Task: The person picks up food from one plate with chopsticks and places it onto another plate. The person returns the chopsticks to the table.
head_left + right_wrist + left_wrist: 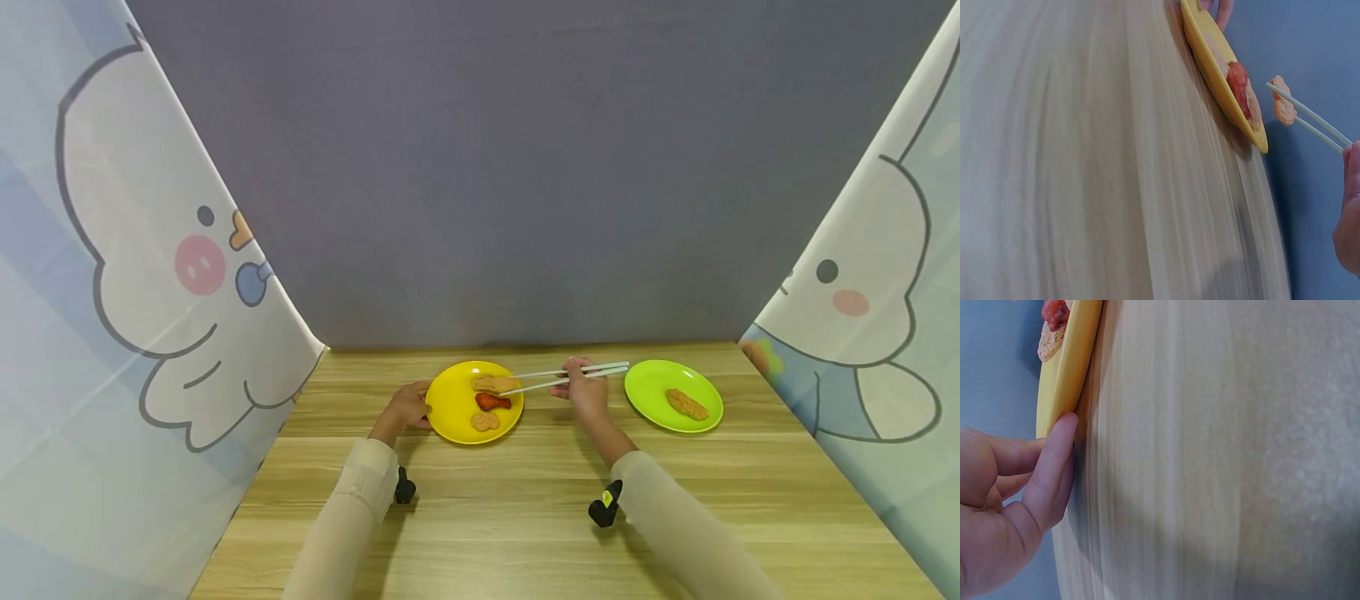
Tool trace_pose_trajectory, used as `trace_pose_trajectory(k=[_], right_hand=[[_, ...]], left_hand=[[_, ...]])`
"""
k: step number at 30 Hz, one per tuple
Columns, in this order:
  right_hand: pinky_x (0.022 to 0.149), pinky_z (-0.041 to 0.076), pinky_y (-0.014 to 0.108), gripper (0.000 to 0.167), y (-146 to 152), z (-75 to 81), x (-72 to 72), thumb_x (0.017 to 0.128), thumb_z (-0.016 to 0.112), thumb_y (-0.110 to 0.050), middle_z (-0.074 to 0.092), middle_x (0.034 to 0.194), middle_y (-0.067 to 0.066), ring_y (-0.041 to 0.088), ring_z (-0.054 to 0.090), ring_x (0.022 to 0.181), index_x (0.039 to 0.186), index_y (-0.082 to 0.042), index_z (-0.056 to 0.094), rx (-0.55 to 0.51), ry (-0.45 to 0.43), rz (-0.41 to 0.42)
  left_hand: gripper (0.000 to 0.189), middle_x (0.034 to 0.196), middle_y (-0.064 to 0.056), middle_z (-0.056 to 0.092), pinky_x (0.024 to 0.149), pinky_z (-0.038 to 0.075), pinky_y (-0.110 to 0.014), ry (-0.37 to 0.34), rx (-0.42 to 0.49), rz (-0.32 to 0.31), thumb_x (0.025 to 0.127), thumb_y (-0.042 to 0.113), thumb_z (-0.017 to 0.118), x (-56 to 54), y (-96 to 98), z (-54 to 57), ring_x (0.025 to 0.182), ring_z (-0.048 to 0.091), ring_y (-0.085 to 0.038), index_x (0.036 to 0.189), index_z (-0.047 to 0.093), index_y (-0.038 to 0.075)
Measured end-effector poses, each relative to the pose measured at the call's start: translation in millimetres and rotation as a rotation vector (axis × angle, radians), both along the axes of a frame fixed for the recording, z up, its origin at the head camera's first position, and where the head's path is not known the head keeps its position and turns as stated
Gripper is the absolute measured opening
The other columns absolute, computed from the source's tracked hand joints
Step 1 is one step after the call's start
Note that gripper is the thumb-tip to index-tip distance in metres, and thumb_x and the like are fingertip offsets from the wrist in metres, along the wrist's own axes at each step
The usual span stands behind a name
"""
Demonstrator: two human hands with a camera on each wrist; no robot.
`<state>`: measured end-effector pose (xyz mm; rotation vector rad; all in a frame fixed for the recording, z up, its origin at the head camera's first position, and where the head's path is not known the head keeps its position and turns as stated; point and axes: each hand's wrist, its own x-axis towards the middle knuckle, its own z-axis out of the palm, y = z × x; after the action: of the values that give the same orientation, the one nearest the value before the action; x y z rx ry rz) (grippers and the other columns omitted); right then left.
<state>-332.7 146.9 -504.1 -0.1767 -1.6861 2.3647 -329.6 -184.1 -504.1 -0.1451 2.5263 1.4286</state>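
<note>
My left hand (408, 406) pinches the left rim of a yellow plate (450, 404), which shows edge-on in the left wrist view. On that plate are a red-brown drumstick (492, 402) and a beige nugget piece (485, 421), with another beige piece behind them. My right hand (587, 392) grips a pair of white chopsticks (540, 385) pointing left over the plate. Between their tips a nugget (1284, 103) is held above the plate, as the right wrist view shows. In the head view it overlaps the food at the plate's back.
A green plate (651, 400) stands to the right of my right hand, with a fried chicken strip (686, 405) on it. The wooden table (487, 517) ends at a grey back panel (480, 183). Printed cartoon sheets (150, 333) rise on both sides.
</note>
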Motion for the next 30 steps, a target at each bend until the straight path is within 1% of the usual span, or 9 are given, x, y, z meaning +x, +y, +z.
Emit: trace_pose_trajectory(k=[4, 7, 8, 12, 15, 22, 27, 30], right_hand=[[0.051, 0.062, 0.028, 0.022, -13.8, -0.9, 1.5, 0.105, 0.053, -0.012, 0.067, 0.08, 0.013, 0.014, 0.07, 0.052, 0.093, 0.004, 0.06, 0.019, 0.005, -0.003], [0.05, 0.062, 0.028, 0.023, -24.2, 0.4, 3.7, 0.105, 0.053, -0.013, 0.067, 0.082, 0.016, 0.013, 0.068, 0.051, 0.096, 0.007, 0.06, 0.036, -0.003, 0.001], [0.05, 0.062, 0.027, 0.025, -27.4, 0.1, 3.8, 0.105, 0.053, -0.014, 0.067, 0.082, 0.016, 0.012, 0.068, 0.051, 0.099, 0.01, 0.059, 0.039, -0.009, 0.006], [0.05, 0.061, 0.027, 0.025, -38.3, -0.3, 4.6, 0.105, 0.054, -0.014, 0.067, 0.085, 0.02, 0.012, 0.068, 0.052, 0.1, 0.009, 0.061, 0.035, -0.024, 0.018], [0.05, 0.061, 0.027, 0.022, -44.5, -0.8, 5.1, 0.105, 0.054, -0.014, 0.067, 0.088, 0.023, 0.013, 0.069, 0.052, 0.097, 0.005, 0.062, 0.03, -0.028, 0.029], [0.052, 0.062, 0.026, 0.025, -56.9, -3.1, 6.3, 0.106, 0.054, -0.018, 0.066, 0.092, 0.025, 0.012, 0.069, 0.053, 0.102, 0.006, 0.063, 0.04, -0.036, 0.057], [0.051, 0.062, 0.027, 0.025, -65.2, -6.0, 7.3, 0.106, 0.053, -0.016, 0.064, 0.097, 0.031, 0.013, 0.068, 0.052, 0.104, 0.007, 0.063, 0.053, -0.045, 0.063], [0.052, 0.062, 0.027, 0.026, -68.9, -9.5, 8.0, 0.106, 0.053, -0.016, 0.063, 0.099, 0.03, 0.013, 0.068, 0.052, 0.109, 0.008, 0.063, 0.063, -0.059, 0.08]], left_hand=[[0.063, 0.133, -0.028, 0.06, 0.072, 0.066, -0.039, -0.005, 0.007, 0.004, 0.092, -0.014, 0.053, -0.3, -0.3, -0.9, 0.095, 0.073, -0.031, 0.152, 0.047, 0.005], [0.063, 0.134, -0.028, 0.059, 0.071, 0.066, -0.039, -0.007, -0.002, 0.009, 0.092, -0.014, 0.053, -0.3, -0.6, -0.5, 0.093, 0.073, -0.031, 0.151, 0.047, 0.005], [0.063, 0.135, -0.028, 0.059, 0.071, 0.066, -0.039, -0.009, -0.005, 0.011, 0.092, -0.014, 0.053, -0.3, -0.6, -0.3, 0.092, 0.073, -0.031, 0.151, 0.048, 0.005], [0.062, 0.135, -0.028, 0.058, 0.071, 0.066, -0.038, -0.01, -0.01, 0.01, 0.092, -0.014, 0.054, -1.2, -0.2, -0.9, 0.092, 0.074, -0.03, 0.151, 0.048, 0.005], [0.062, 0.135, -0.028, 0.059, 0.071, 0.066, -0.038, -0.012, -0.014, 0.013, 0.092, -0.013, 0.054, -2.1, 0.2, -0.9, 0.092, 0.073, -0.03, 0.151, 0.048, 0.006], [0.064, 0.129, -0.028, 0.06, 0.069, 0.066, -0.036, -0.015, -0.031, 0.012, 0.091, -0.013, 0.055, -5.0, -1.1, -1.7, 0.088, 0.073, -0.027, 0.151, 0.049, 0.008], [0.064, 0.129, -0.029, 0.061, 0.068, 0.066, -0.036, -0.014, -0.034, 0.007, 0.091, -0.012, 0.055, -5.6, -1.2, -1.8, 0.087, 0.073, -0.027, 0.151, 0.048, 0.007], [0.063, 0.129, -0.029, 0.061, 0.068, 0.066, -0.036, -0.009, -0.04, 0.005, 0.091, -0.012, 0.055, -5.8, -0.9, -2.7, 0.086, 0.073, -0.027, 0.151, 0.048, 0.006]])
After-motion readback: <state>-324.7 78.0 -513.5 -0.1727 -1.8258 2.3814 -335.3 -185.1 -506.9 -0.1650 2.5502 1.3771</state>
